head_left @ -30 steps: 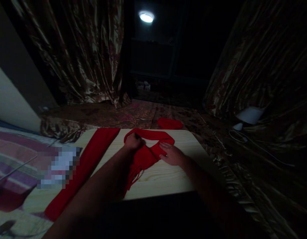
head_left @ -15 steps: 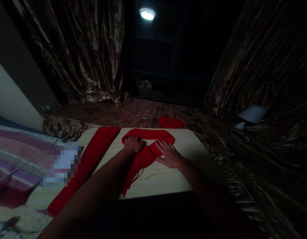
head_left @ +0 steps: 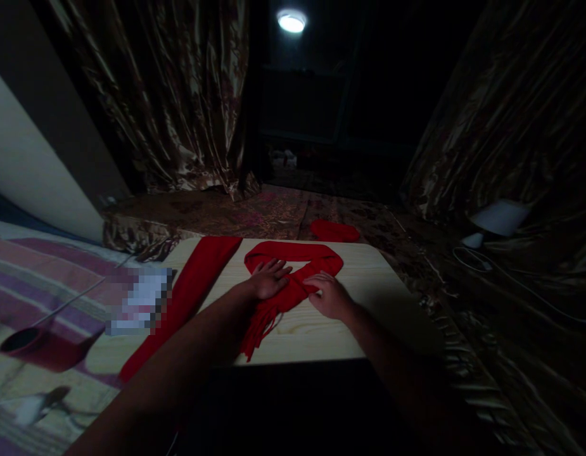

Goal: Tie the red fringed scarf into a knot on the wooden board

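A red fringed scarf (head_left: 293,253) lies looped on a pale wooden table (head_left: 369,285), its tasselled end trailing toward the near edge. My left hand (head_left: 270,278) lies flat on the scarf's crossing with fingers stretched out. My right hand (head_left: 328,294) rests beside it on the scarf's right side, fingers curled down onto the cloth. A second red scarf (head_left: 188,297) stretches in a long straight band along the table's left part.
Another red folded cloth (head_left: 334,230) sits beyond the table's far edge on a patterned cover. Shiny brown curtains hang left and right. A white lamp (head_left: 496,218) stands at right. A striped blanket and a dark red bowl (head_left: 40,345) lie at left.
My left hand has opened from a fist to flat fingers on the scarf. My right hand has shifted a little toward me and curled its fingers. The view has shifted a little.
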Available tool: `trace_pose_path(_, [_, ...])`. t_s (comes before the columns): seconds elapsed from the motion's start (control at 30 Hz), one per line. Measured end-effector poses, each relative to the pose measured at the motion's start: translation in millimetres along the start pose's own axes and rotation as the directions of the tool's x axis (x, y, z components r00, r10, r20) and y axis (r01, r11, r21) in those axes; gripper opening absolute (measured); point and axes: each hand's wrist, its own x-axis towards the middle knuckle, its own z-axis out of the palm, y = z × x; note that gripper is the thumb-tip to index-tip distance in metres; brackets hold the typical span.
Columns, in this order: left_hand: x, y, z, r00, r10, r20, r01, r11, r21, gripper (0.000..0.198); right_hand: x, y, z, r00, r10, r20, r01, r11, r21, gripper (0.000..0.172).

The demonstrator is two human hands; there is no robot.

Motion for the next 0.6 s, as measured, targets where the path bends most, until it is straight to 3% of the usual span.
trace_pose_path(0.1, [2.5,-2.2,-5.1,1.0,0.005,0.0,-0.005,0.999,-0.05,0.059,5.2,-24.4,1.4,0.994,0.112,-0.012,-0.111,0.992,0.066,0.043])
trace_pose_path(0.2, [3.4,-6.6,-14.0,0.999,0.029,0.014,-0.026,0.984,-0.174,0.056,14.6,-43.9,4.9,0.959,0.277,0.063,-0.282,0.956,0.085,0.044])
trace_pose_path(0.3, [-8.2,-5.1,-20.6,0.996,0.025,-0.084,-0.058,0.909,-0.412,0.054,25.5,-49.5,8.7,0.879,0.446,0.168,-0.476,0.844,0.247,0.037])
trace_pose_path(0.37, [-27.6,1.6,-18.9,0.972,-0.048,-0.229,-0.077,0.858,-0.508,0.048,30.1,-47.6,8.5,0.801,0.53,0.279,-0.598,0.694,0.401,0.03])
trace_pose_path(0.47, [-67.3,17.3,-5.3,0.866,-0.143,-0.479,-0.049,0.929,-0.366,0.034,30.8,-44.5,3.5,0.722,0.541,0.432,-0.69,0.505,0.519,0.021])
trace_pose_path(0.6, [-104.3,31.8,19.3,0.874,-0.055,-0.483,-0.052,0.977,-0.204,0.032,29.5,-49.0,-1.6,0.707,0.485,0.515,-0.706,0.448,0.548,0.015])
